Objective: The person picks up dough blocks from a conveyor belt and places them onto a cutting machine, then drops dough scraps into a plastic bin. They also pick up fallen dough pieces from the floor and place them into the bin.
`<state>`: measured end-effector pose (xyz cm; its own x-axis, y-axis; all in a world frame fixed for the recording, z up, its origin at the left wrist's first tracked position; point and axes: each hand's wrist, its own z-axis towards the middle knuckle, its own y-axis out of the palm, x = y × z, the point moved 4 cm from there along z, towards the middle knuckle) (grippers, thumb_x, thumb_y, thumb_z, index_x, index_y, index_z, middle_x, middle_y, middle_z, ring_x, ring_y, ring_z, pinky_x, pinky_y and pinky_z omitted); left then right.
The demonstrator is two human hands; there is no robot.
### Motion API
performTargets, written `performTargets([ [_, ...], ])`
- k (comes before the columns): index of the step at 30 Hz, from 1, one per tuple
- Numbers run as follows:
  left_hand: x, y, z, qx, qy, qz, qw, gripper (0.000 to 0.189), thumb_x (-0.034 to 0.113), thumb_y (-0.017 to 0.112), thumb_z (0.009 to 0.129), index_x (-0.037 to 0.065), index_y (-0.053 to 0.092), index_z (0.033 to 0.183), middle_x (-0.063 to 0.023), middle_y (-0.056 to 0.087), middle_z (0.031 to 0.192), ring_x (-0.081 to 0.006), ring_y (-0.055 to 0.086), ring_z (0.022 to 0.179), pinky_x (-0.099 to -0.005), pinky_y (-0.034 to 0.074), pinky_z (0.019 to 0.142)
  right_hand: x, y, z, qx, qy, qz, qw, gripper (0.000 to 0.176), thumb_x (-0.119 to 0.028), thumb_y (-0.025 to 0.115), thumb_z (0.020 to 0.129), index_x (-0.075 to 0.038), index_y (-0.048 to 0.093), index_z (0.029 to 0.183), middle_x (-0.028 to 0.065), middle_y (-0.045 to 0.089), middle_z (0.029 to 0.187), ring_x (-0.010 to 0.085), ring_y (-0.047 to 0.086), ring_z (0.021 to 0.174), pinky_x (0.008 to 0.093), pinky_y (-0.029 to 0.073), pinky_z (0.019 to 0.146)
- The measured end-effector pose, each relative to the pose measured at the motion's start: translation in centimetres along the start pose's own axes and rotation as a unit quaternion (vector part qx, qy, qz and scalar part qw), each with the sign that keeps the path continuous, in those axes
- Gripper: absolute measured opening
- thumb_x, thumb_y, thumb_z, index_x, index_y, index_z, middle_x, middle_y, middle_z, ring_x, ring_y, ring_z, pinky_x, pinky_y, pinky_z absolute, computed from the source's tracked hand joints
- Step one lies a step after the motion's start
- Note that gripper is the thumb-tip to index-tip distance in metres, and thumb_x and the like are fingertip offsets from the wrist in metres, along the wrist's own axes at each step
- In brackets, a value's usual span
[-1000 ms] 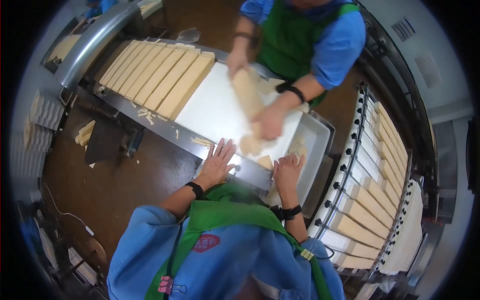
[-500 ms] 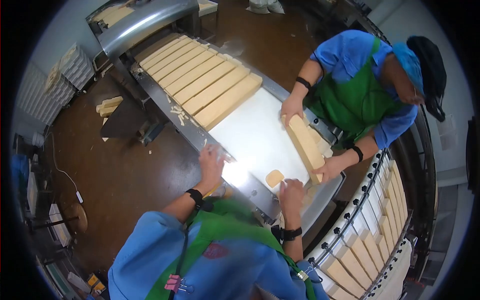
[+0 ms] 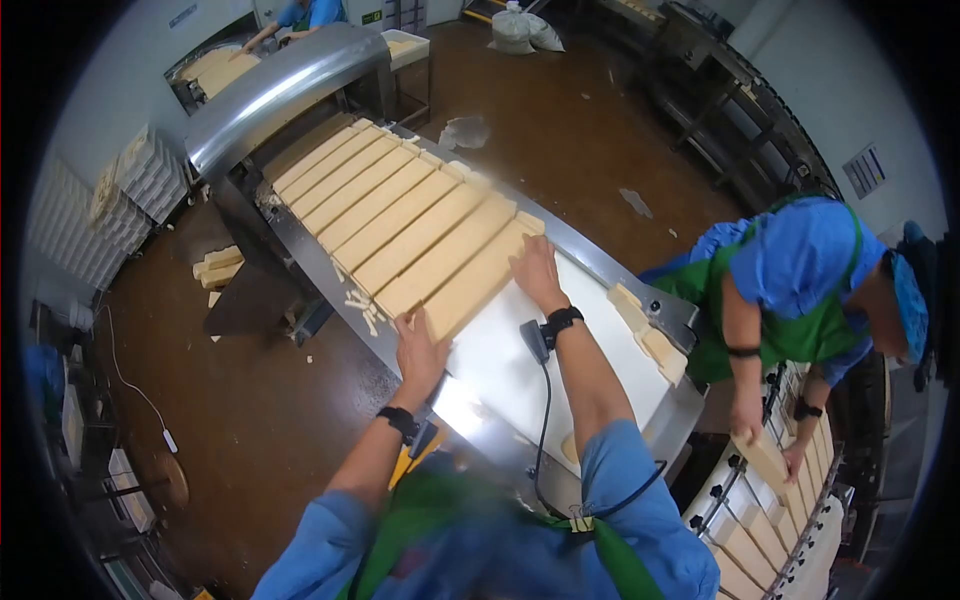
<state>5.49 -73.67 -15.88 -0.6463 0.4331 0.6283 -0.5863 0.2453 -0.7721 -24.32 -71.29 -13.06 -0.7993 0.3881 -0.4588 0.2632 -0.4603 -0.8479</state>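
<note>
Long pale-yellow blocks (image 3: 385, 220) lie side by side in a row on the white belt (image 3: 540, 340) of a metal machine. The block at the near end of the row (image 3: 480, 285) is between my hands. My left hand (image 3: 422, 352) grips its left end, fingers bent over the edge. At its other end, my right hand (image 3: 538, 275) has its fingers curled against the block. Small crumbled strips (image 3: 365, 308) of the same pale material rest on the metal edge near my left hand. A rounded pale slice (image 3: 570, 447) is partly hidden by my right arm.
A co-worker (image 3: 790, 290) at right holds a pale block (image 3: 765, 458) over a second, curved conveyor (image 3: 735, 560) carrying more blocks. Trimmed pieces (image 3: 650, 335) lie along the belt's far side. A curved metal hood (image 3: 290, 85) spans the belt's far end. Another person works beyond it.
Both my hands have moved forward to the near block of the row; my right hand has left the rounded slice. The co-worker has carried a block from the belt to the curved conveyor.
</note>
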Motion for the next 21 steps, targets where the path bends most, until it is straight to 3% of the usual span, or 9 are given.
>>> performTargets([
  [7,1.4,0.2,0.9,-0.038,-0.049,0.028,0.998,0.092,0.028,0.087,0.08,0.002,0.041,0.155,-0.0251,0.045,0.141,-0.0463,0.057,0.122,-0.0527,0.052,0.098,1.6,2.9,5.6,-0.098,0.101,-0.083,0.987,0.058,-0.037,0.073,0.093,0.002,0.06,0.133,0.0225,0.056,0.139,0.0412,0.046,0.135,0.051,0.044,0.11],
  [9,1.8,0.5,1.3,-0.04,-0.058,0.036,0.997,0.09,0.028,0.087,0.079,0.002,0.042,0.153,-0.0244,0.048,0.142,-0.0461,0.057,0.12,-0.0543,0.052,0.098,1.7,2.7,6.0,-0.14,0.124,-0.102,0.977,0.056,-0.04,0.072,0.094,0.001,0.062,0.132,0.0211,0.06,0.136,0.0382,0.051,0.133,0.0502,0.044,0.11],
  [12,2.4,0.9,1.4,-0.056,-0.08,0.048,0.994,0.088,0.028,0.087,0.078,0.003,0.044,0.151,-0.0218,0.049,0.141,-0.046,0.059,0.116,-0.0554,0.052,0.096,4.9,5.1,5.4,-0.089,0.064,-0.053,0.993,0.059,-0.043,0.073,0.092,0.001,0.062,0.13,0.0221,0.066,0.13,0.0412,0.059,0.123,0.0512,0.045,0.107],
  [14,2.7,0.9,1.6,-0.026,-0.068,0.071,0.995,0.09,0.03,0.093,0.072,0.007,0.048,0.146,-0.0189,0.054,0.137,-0.042,0.062,0.115,-0.0517,0.055,0.094,6.3,3.6,3.4,-0.044,0.049,-0.05,0.997,0.056,-0.042,0.074,0.091,0.002,0.064,0.126,0.0242,0.069,0.123,0.0427,0.063,0.118,0.0518,0.048,0.104],
  [16,3.4,1.2,1.7,-0.072,-0.038,0.076,0.994,0.089,0.03,0.093,0.071,0.008,0.049,0.145,-0.0179,0.054,0.137,-0.0415,0.062,0.115,-0.0516,0.055,0.094,7.8,0.8,0.1,0.013,0.042,-0.056,0.997,0.054,-0.041,0.076,0.088,0.003,0.067,0.116,0.0271,0.072,0.113,0.0456,0.067,0.11,0.0519,0.052,0.099],
  [18,4.6,1.7,1.4,-0.121,-0.005,0.082,0.989,0.088,0.029,0.093,0.071,0.009,0.05,0.145,-0.0168,0.054,0.137,-0.0411,0.062,0.115,-0.0515,0.055,0.094,9.5,-3.6,-4.8,0.027,0.138,-0.051,0.989,0.054,-0.042,0.077,0.087,0.004,0.068,0.114,0.0279,0.072,0.11,0.0452,0.067,0.109,0.0517,0.053,0.096],
  [20,7.0,2.1,0.2,-0.207,0.091,0.054,0.973,0.089,0.031,0.092,0.071,0.009,0.05,0.146,-0.0166,0.054,0.139,-0.0408,0.062,0.115,-0.0515,0.055,0.096,10.7,-8.3,-10.7,0.036,0.254,-0.048,0.965,0.055,-0.044,0.075,0.09,0.006,0.068,0.111,0.03,0.072,0.109,0.0464,0.067,0.107,0.0532,0.055,0.091],
  [21,7.8,2.2,-0.1,-0.218,0.106,0.053,0.969,0.089,0.031,0.092,0.071,0.009,0.05,0.146,-0.0166,0.054,0.139,-0.0408,0.062,0.115,-0.0515,0.055,0.096,11.3,-9.7,-13.4,0.045,0.27,-0.053,0.96,0.055,-0.044,0.075,0.09,0.006,0.068,0.111,0.03,0.072,0.109,0.0464,0.067,0.107,0.0532,0.055,0.091],
])
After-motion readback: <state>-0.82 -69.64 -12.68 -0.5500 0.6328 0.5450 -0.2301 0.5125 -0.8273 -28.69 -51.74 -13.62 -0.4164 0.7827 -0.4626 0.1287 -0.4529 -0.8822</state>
